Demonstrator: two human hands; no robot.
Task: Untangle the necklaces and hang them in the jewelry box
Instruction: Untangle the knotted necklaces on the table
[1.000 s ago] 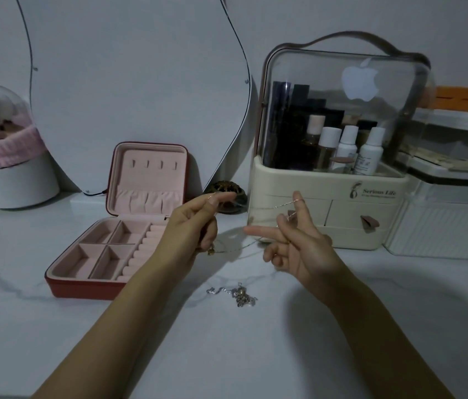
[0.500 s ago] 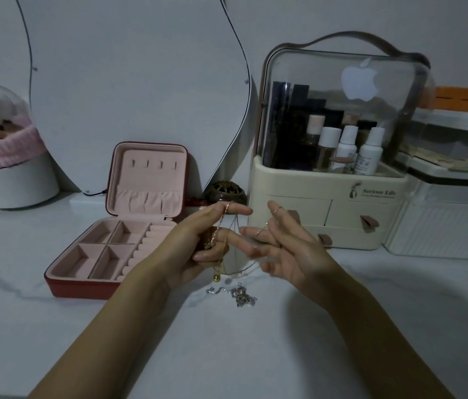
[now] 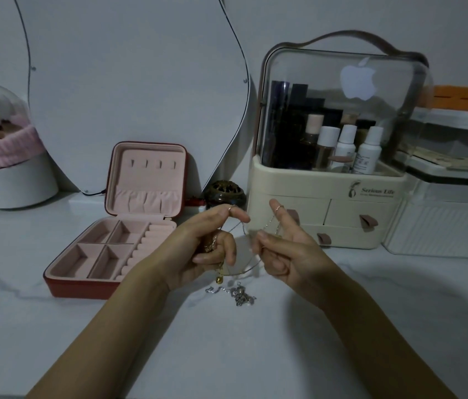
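A thin gold necklace chain point(image 3: 244, 269) is looped between both hands above the table. My left hand point(image 3: 207, 246) holds a bunched part of it in its curled fingers, and a small gold pendant point(image 3: 219, 280) dangles below. My right hand point(image 3: 281, 249) has the chain strung over its raised fingers, with the lower fingers curled. A tangled silver necklace point(image 3: 237, 293) lies on the table under the hands. The red jewelry box point(image 3: 117, 234) stands open at the left, with a pink lining and several hooks in its upright lid.
A cream cosmetics organizer point(image 3: 330, 197) with a clear dome and bottles stands behind the hands. A small dark ornamental pot point(image 3: 225, 192) sits beside it. A mirror point(image 3: 135, 82) leans at the back. A pink-trimmed brush holder point(image 3: 5, 156) is far left, clear storage boxes point(image 3: 454, 197) far right.
My hands came closer together and lower. The left hand gathered part of the gold chain into its fingers, and the pendant now hangs beneath it.
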